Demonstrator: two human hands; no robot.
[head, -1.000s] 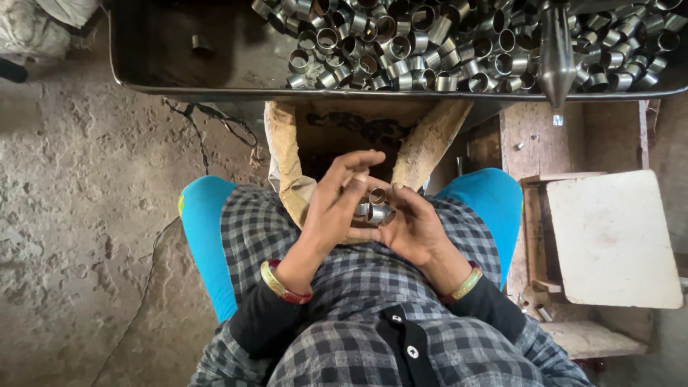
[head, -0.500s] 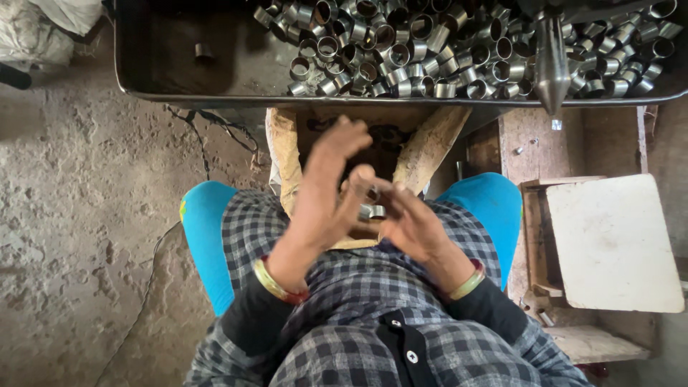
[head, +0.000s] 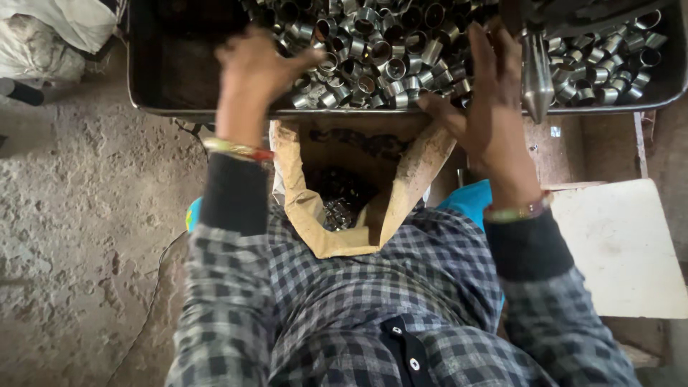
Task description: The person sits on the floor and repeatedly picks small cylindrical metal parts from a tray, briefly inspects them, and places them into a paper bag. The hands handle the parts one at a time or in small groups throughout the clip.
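We see both hands reaching into the metal tray (head: 154, 86), our landmark here. The left hand (head: 254, 68) rests over the near edge of the heap of short steel rings (head: 380, 54), its fingers curled down among them; we cannot tell whether it pinches any. The right hand (head: 491, 100) lies on the heap's right part, fingers spread flat, thumb pointing left along the tray's near rim. The rings lie jumbled inside the tray: many show their open bores up toward the camera, others lie on their sides with axes pointing all ways. Just right of the right hand a pointed steel cone (head: 536, 75) hangs tip-down over the tray rim. Below the tray's near rim stands an open brown paper sack (head: 401, 193), dark pieces inside.
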